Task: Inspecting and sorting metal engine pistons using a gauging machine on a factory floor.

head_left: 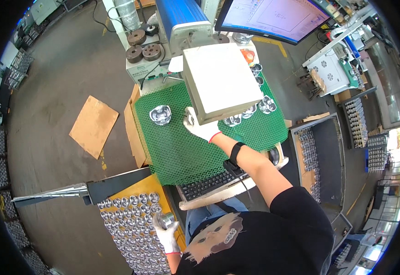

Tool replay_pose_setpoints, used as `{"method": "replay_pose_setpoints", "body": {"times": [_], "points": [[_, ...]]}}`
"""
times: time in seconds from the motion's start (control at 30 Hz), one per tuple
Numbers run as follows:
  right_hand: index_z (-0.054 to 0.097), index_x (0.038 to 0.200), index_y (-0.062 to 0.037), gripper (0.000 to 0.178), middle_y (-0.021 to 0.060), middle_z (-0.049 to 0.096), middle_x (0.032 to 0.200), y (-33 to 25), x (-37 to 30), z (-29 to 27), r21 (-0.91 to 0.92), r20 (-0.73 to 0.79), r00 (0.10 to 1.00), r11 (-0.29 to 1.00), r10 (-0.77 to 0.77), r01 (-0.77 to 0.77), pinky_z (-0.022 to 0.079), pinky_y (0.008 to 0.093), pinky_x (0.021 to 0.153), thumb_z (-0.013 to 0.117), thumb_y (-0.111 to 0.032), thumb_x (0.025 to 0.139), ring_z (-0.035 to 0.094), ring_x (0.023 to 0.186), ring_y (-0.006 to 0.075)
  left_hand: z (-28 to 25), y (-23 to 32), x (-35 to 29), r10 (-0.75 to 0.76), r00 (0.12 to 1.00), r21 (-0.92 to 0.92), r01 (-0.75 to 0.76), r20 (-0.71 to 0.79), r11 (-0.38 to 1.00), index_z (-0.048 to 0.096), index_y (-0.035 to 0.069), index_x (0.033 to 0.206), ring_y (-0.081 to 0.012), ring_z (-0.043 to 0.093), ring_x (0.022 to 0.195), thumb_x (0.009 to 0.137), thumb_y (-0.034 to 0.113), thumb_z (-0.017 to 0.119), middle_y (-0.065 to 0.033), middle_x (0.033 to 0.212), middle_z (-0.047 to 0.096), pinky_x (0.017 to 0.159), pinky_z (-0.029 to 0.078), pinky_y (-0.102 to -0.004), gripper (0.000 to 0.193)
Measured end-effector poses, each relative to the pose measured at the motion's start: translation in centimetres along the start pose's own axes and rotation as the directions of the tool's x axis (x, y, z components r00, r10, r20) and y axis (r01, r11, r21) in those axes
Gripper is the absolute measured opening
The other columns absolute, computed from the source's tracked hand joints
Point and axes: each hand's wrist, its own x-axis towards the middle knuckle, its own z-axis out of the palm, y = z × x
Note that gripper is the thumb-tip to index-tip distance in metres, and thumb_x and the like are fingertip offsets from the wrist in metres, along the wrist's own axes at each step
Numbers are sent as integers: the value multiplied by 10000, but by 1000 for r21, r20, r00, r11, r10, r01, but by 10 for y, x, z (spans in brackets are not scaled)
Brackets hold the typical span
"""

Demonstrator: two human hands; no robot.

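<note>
My left hand (167, 236), in a white glove with a red cuff, grips a metal piston (166, 220) above the near corner of a tray of pistons (129, 224). My right hand (201, 128), gloved the same way, reaches over the green mesh mat (177, 151) to the lower left edge of a white box-shaped housing (223, 80). Its fingers curl inward and are partly hidden by the housing, so what they hold cannot be made out. A single piston (160, 115) lies on the mat left of my right hand. Several more, including one piston (267, 105), sit to the housing's right.
A keyboard (209, 184) lies at the mat's near edge, with a mouse (273, 156) to its right. Behind stand a blue machine body (181, 16), round metal blocks (151, 52) and a monitor (273, 18). Another bin of pistons (307, 151) is at the right; cardboard (93, 127) lies on the floor.
</note>
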Motion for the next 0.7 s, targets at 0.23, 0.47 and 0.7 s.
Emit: {"method": "replay_pose_setpoints", "body": {"times": [0.23,0.47,0.7], "points": [[519,1207,-93,514,119,634,954,-33,19,-67,-95,419,902,993,104,-70,525,430,726,683,-325,779,636,818,323,45,45,26,211,953,397,-284,217,873,372,-34,1369,-250,586,980,546,96,846,-166,1108,543,797,510,-343,958],[564,1200,-84,564,186,578,1145,-56,-123,-117,148,163,987,989,-5,-19,437,461,919,754,-254,697,550,1067,359,86,121,15,576,762,746,-562,297,359,349,10,1424,-368,552,1013,529,157,841,-208,1079,527,874,464,-451,1032],[563,1196,-63,532,167,619,1070,-93,-148,-140,348,423,902,935,-85,-75,455,448,904,678,-302,735,576,1026,357,74,44,48,402,837,336,-524,371,783,383,32,1423,-308,587,1018,594,124,844,-184,1176,547,868,496,-406,953]]}}
